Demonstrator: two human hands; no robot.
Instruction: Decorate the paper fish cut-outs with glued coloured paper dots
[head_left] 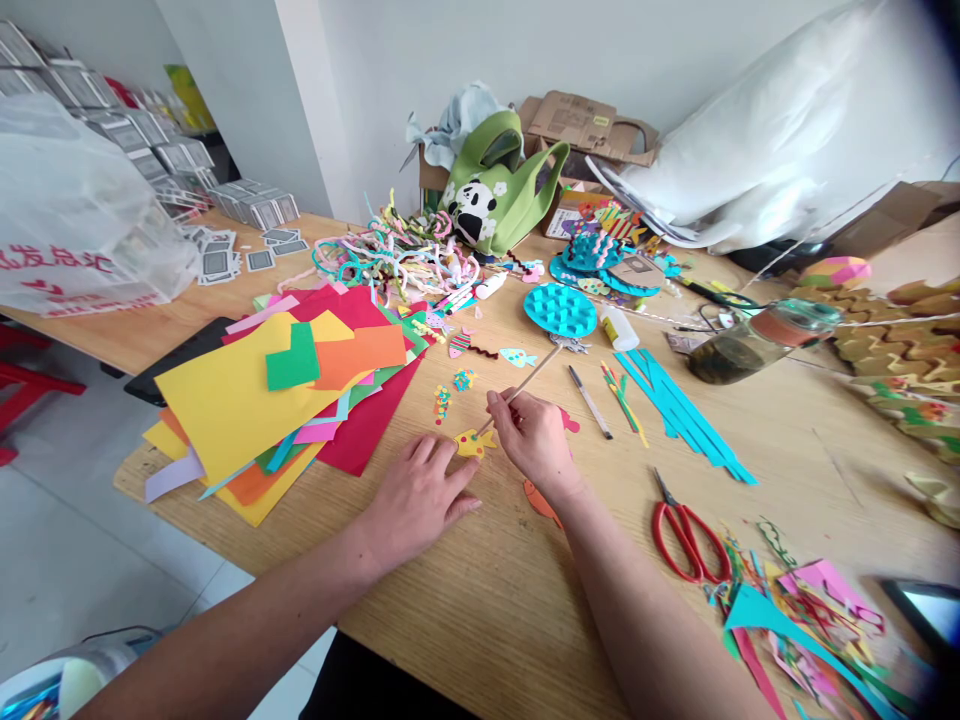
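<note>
Nearest me at left spreads a messy pile of bright coloured paper sheets. The left hand rests low, fingers loosely spread, beside a small dotted yellow paper fish flat on the pale wooden table. A thin wooden stick, pinched in the right hand, seemingly touches it. Red-handled metal scissors lie farther right.

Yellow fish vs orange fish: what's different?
The yellow fish has bold spots; the visible part of the orange fish is mostly plain. The left hand touches the yellow fish; the right forearm partly hides the orange fish. Both lie on the table.
</note>
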